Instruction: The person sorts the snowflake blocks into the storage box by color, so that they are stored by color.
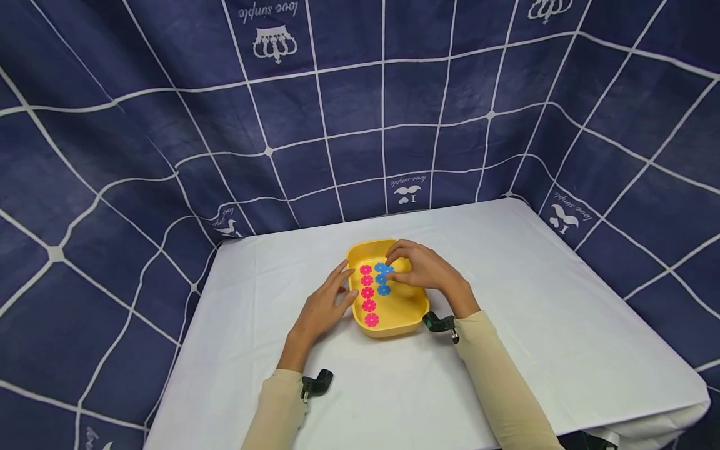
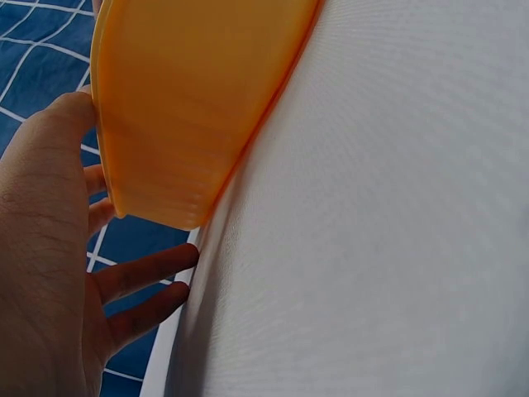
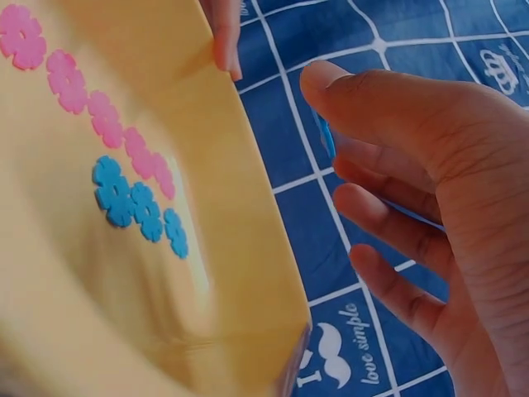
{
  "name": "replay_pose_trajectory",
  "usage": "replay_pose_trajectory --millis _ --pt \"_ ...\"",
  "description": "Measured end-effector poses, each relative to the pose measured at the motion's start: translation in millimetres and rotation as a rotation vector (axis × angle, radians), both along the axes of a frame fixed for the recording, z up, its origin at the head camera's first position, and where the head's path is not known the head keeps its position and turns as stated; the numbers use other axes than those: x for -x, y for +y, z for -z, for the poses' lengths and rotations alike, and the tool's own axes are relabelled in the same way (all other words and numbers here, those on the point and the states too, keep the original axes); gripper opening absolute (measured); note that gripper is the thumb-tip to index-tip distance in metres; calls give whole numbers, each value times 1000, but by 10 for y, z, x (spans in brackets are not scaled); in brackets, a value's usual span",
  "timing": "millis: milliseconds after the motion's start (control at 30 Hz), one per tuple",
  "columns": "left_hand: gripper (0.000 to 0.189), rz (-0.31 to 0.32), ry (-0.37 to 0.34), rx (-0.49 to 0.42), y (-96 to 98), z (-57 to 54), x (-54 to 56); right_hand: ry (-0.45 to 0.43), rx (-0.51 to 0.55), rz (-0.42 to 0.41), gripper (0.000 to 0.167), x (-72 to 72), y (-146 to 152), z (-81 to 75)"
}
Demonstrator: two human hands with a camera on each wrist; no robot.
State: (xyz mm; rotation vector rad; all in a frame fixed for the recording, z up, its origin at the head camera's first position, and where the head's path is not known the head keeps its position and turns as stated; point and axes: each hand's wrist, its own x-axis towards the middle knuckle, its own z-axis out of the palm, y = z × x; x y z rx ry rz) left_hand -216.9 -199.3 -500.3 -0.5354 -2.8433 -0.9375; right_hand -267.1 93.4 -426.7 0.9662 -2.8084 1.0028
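Observation:
A yellow tray (image 1: 402, 312) holds a column of several pink flower-shaped discs (image 1: 368, 292) along its left side. Beside them three blue flower-shaped discs (image 3: 145, 212) form a second, shorter line. Above the far end of that blue line, my right hand (image 1: 423, 265) pinches another blue flower-shaped disc (image 3: 326, 136) between thumb and index finger; only its edge shows in the right wrist view. My left hand (image 1: 322, 310) rests against the tray's left rim with fingers spread, the thumb tip reaching over the rim. Its lower fingers extend past the tray wall in the left wrist view.
The tray stands on a table with a white cloth (image 1: 270, 281). Dark blue curtains (image 1: 349, 94) with white grid lines hang behind the table and at both sides. A small black camera mount sits on each wrist.

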Motion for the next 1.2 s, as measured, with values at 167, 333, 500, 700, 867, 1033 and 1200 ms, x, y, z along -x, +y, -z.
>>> replay_pose_trajectory --millis 167,333,500,700,867,1033,1200 --pt "61 -6 3 4 3 25 -2 4 -38 -33 30 7 -42 -6" --pt "63 -3 6 9 -12 28 -14 38 -129 -90 26 38 -139 -66" --pt "61 -3 2 8 -32 5 -16 65 -264 -172 30 124 -282 -171" --pt "61 -11 -13 7 -50 -7 2 77 -394 -254 32 260 -454 -309" --pt "62 -9 -21 -3 -54 5 7 57 -497 -330 34 354 -543 -365" --pt "61 -5 -9 -9 -48 4 18 34 -603 -405 34 438 -623 -378" --pt "60 0 -5 -12 -34 13 26 8 -699 -498 33 480 -676 -399"
